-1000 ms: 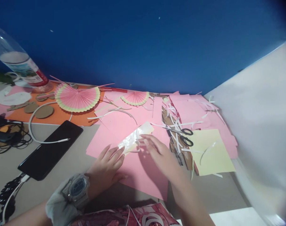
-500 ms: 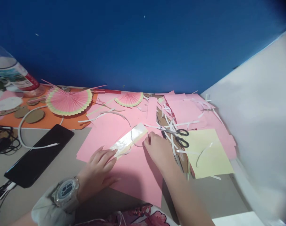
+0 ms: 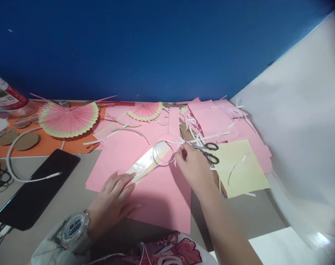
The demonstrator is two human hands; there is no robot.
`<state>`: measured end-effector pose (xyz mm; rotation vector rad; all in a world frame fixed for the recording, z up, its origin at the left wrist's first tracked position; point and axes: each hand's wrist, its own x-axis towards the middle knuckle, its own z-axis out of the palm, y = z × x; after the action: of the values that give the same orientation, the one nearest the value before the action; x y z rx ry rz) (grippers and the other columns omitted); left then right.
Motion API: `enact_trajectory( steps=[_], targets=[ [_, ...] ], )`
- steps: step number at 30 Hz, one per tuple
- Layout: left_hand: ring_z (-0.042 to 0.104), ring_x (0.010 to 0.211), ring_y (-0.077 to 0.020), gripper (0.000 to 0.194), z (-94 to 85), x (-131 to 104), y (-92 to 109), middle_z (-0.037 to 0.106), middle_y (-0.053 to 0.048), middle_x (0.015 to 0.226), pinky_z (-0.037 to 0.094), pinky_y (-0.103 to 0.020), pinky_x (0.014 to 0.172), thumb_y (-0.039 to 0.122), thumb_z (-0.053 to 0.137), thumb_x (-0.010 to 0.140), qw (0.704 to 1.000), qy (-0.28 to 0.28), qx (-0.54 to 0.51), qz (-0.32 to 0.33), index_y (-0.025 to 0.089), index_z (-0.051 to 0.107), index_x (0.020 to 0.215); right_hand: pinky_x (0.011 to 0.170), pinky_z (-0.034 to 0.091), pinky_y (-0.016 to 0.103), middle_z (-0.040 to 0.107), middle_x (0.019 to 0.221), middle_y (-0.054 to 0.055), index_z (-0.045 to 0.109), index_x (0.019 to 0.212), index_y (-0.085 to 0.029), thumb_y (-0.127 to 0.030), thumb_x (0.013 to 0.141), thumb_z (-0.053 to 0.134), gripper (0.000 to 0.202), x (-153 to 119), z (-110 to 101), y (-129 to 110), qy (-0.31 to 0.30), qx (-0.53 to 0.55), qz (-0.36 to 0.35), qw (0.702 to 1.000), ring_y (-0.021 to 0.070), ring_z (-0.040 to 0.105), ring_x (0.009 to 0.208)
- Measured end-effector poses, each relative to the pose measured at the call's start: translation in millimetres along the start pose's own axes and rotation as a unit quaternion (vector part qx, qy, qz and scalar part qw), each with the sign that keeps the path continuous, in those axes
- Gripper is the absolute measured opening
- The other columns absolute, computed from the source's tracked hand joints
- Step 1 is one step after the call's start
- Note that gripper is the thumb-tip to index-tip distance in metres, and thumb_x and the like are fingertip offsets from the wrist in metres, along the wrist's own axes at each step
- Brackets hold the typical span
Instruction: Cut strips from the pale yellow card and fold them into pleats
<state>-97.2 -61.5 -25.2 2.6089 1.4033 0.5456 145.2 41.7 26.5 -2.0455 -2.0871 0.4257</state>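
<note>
Fingers spread, my left hand [image 3: 116,197] rests on the lower end of a shiny pale strip [image 3: 148,162] that lies slantwise on pink paper [image 3: 162,200]. My right hand [image 3: 193,165] pinches a thin curled paper strip [image 3: 169,162], which loops in rings over the upper end of the shiny strip. Just beyond my right hand are scissors [image 3: 211,158] with black handles, among white paper scraps [image 3: 193,138].
Pink and yellow folded fans [image 3: 69,119] stand at the back left on orange paper. A black phone [image 3: 37,189], a white cable [image 3: 10,158] and a bottle [image 3: 11,97] are at the left. Yellow paper [image 3: 240,173] lies at the right, by a white wall.
The curled strip now forms a larger loop above the shiny strip, and my right hand has moved slightly up and right. My left hand remains on the shiny strip. The view has shifted a little.
</note>
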Motion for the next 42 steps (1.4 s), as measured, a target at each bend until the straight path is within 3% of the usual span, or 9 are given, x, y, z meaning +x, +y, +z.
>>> enact_trajectory(
  steps=[12,23,25,28,32,35,42],
  targets=[
    [0.051,0.112,-0.0256,0.03,5.8,-5.1,-1.3,0.058,-0.012,0.122,0.035,-0.053,0.105,0.035,0.056,0.086,0.999,0.02,-0.022,-0.013,0.014,0.056,0.107,0.053,0.026,0.025,0.054,0.061,-0.002,0.048,0.071,-0.022,-0.028,0.084,0.043,0.015,9.4,8.6,7.6,0.007,0.017,0.013,1.0,0.015,0.047,0.055],
    [0.05,0.112,-0.0261,0.034,2.9,-2.7,-1.6,0.059,-0.007,0.123,0.036,-0.05,0.104,0.037,0.057,0.086,0.999,-0.002,-0.033,-0.039,0.018,0.058,0.114,0.053,0.028,0.027,0.051,0.06,-0.001,0.045,0.07,-0.023,-0.034,0.09,0.039,0.024,3.3,13.2,5.3,0.017,0.023,0.05,0.998,0.0161,0.046,0.055],
    [0.049,0.112,-0.0265,0.032,2.3,-2.1,-1.8,0.059,-0.007,0.122,0.036,-0.05,0.104,0.036,0.057,0.086,0.998,-0.004,-0.039,-0.038,0.018,0.058,0.112,0.056,0.031,0.027,0.054,0.066,0.0,0.046,0.076,-0.023,-0.033,0.09,0.041,0.017,0.1,14.7,3.2,0.023,0.034,0.034,0.999,0.0158,0.048,0.059],
    [0.048,0.112,-0.0272,0.026,1.5,-1.5,-2.0,0.059,-0.007,0.119,0.037,-0.05,0.103,0.035,0.056,0.087,0.998,-0.004,-0.043,-0.037,0.018,0.059,0.107,0.065,0.038,0.027,0.057,0.08,0.002,0.048,0.087,-0.022,-0.028,0.089,0.045,0.007,-3.0,19.3,-2.5,0.029,0.072,-0.052,0.996,0.0162,0.053,0.07],
    [0.048,0.111,-0.0272,0.022,0.1,-0.4,-1.8,0.059,-0.008,0.116,0.038,-0.049,0.101,0.033,0.055,0.088,0.998,-0.006,-0.042,-0.04,0.018,0.059,0.103,0.079,0.039,0.029,0.058,0.091,0.005,0.05,0.093,-0.021,-0.021,0.09,0.042,0.009,-0.9,29.1,-6.7,0.006,0.086,-0.15,0.985,0.0185,0.052,0.087],
    [0.049,0.11,-0.0266,0.02,-0.4,0.9,-1.8,0.059,-0.007,0.116,0.041,-0.047,0.098,0.032,0.055,0.088,0.998,-0.007,-0.042,-0.041,0.019,0.059,0.102,0.083,0.039,0.031,0.06,0.092,0.006,0.053,0.095,-0.019,-0.019,0.09,0.041,0.014,3.7,35.4,-2.9,0.001,0.062,-0.153,0.986,0.0198,0.051,0.09],
    [0.048,0.108,-0.0271,0.018,0.4,2.5,-2.2,0.058,-0.008,0.114,0.044,-0.046,0.094,0.03,0.056,0.087,0.998,-0.002,-0.046,-0.039,0.018,0.06,0.1,0.085,0.041,0.036,0.063,0.1,0.009,0.057,0.11,-0.017,-0.023,0.091,0.04,0.027,10.8,39.5,10.3,0.064,0.032,-0.103,0.992,0.0228,0.055,0.094]
  ],
)
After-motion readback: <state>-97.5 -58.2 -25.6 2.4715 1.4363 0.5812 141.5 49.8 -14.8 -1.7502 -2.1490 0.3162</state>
